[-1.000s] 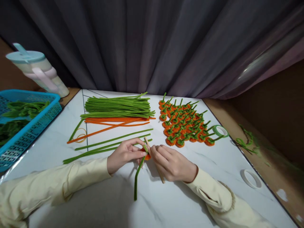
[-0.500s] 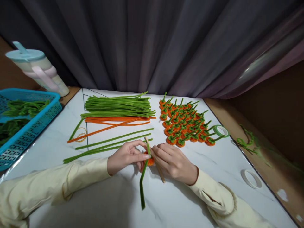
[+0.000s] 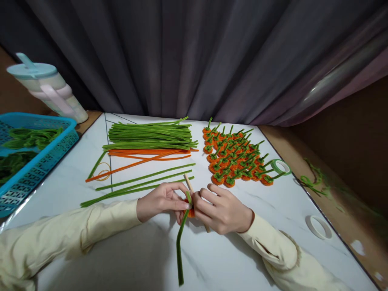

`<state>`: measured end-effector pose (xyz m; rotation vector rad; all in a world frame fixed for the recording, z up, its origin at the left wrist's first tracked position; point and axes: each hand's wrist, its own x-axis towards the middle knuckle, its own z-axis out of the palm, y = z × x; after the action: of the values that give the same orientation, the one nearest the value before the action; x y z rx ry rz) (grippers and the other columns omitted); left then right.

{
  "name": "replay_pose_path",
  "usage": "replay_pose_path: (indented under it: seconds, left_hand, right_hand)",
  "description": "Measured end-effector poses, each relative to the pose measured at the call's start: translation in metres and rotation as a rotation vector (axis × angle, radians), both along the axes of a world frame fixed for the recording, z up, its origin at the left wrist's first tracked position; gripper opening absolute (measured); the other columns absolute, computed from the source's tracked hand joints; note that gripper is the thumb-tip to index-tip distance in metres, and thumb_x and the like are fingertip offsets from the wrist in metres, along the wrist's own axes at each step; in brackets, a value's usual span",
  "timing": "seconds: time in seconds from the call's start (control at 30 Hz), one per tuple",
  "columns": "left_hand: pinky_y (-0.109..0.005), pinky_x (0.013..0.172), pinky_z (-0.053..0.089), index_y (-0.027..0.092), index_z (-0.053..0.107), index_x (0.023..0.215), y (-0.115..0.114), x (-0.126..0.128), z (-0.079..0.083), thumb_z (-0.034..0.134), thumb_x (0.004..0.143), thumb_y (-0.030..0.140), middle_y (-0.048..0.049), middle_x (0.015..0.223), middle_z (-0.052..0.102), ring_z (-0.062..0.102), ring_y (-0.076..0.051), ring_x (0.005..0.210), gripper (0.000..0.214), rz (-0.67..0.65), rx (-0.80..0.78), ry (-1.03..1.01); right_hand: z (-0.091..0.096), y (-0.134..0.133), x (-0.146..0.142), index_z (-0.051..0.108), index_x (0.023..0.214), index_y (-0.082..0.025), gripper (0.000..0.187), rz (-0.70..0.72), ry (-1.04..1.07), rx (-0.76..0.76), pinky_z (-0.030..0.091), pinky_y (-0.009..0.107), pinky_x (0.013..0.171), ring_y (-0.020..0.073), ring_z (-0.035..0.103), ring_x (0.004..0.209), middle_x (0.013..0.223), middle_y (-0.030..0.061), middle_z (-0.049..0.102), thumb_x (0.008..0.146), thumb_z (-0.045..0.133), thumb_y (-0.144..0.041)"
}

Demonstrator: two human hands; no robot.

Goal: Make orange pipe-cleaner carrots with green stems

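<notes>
My left hand (image 3: 165,202) is closed, thumb and fingers pinching a green pipe cleaner (image 3: 180,250) whose long end hangs down toward me. Just under the pinch an orange pipe-cleaner piece (image 3: 190,213) peeks out, mostly covered by my fingers. Curled around a thin wooden stick (image 3: 188,182) is my right hand (image 3: 224,208); the stick slants with its top end showing above the knuckles and its lower end below the palm. The two hands meet over the white table (image 3: 136,250). What the right fingertips touch is partly hidden.
Bundled green pipe cleaners (image 3: 148,135), orange ones (image 3: 145,161) and several loose green strips (image 3: 145,176) lie ahead. Rows of orange pieces with green stems (image 3: 236,155) are at right, near green tape (image 3: 281,167) and a white ring (image 3: 318,227). A blue basket (image 3: 60,139) and tumbler (image 3: 57,89) stand left.
The green pipe cleaner's upper end now bends over at my left fingertips, and its hanging end reaches lower. My right fingers have shifted and loosened slightly around the stick.
</notes>
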<state>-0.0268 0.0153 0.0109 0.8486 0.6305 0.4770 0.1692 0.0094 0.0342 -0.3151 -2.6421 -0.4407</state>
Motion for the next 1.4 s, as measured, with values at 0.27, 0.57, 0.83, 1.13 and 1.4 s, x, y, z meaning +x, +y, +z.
replay_pose_path:
  seconds: [0.27,0.57,0.83,1.13,1.4]
  left_hand:
    - [-0.019,0.047,0.048,0.013,0.052,0.082,0.001,-0.001,-0.004,0.074,0.066,0.027,-0.0001,0.052,0.064,0.059,-0.010,0.044,0.031,0.012,-0.001,-0.023]
    - [-0.021,0.050,0.049,0.014,0.051,0.094,-0.001,0.000,-0.004,0.069,0.071,0.031,0.0004,0.057,0.063,0.060,-0.011,0.047,0.034,0.148,0.180,0.054]
    - [-0.022,0.055,0.047,0.014,0.059,0.108,-0.003,-0.002,-0.005,0.063,0.078,0.030,-0.0005,0.064,0.062,0.063,-0.012,0.051,0.035,0.157,0.316,0.190]
    - [-0.022,0.051,0.048,0.010,0.062,0.098,-0.003,-0.001,-0.002,0.068,0.072,0.034,-0.0052,0.072,0.065,0.061,-0.012,0.049,0.036,0.146,0.265,0.182]
    - [-0.021,0.049,0.049,0.015,0.047,0.097,-0.004,0.001,-0.001,0.070,0.071,0.032,-0.0028,0.066,0.064,0.059,-0.012,0.050,0.038,0.162,0.161,0.088]
  right_hand:
    - [-0.001,0.002,-0.001,0.056,0.073,-0.015,0.023,-0.027,-0.062,0.017,0.025,0.031,0.056,0.0151,0.044,0.067,0.079,0.0045,0.056,0.090,0.042,-0.015]
    - [-0.013,0.004,0.000,0.054,0.096,-0.011,0.019,-0.246,0.224,-0.330,0.038,0.028,0.059,0.0152,0.050,0.069,0.080,0.0078,0.059,0.092,0.036,-0.013]
    - [-0.030,-0.021,-0.010,0.048,0.079,-0.017,0.023,-0.467,0.730,-1.217,0.036,0.019,0.046,0.0079,0.043,0.048,0.057,-0.0035,0.049,0.092,0.038,-0.033]
    - [-0.037,-0.015,-0.009,0.046,0.087,-0.017,0.019,-0.319,0.765,-1.313,0.037,0.019,0.048,0.0082,0.046,0.053,0.064,-0.0027,0.050,0.090,0.042,-0.035]
    - [-0.037,-0.013,-0.006,0.051,0.100,-0.016,0.017,-0.249,0.731,-1.056,0.047,0.026,0.067,0.0130,0.055,0.076,0.092,0.0076,0.056,0.091,0.041,-0.027]
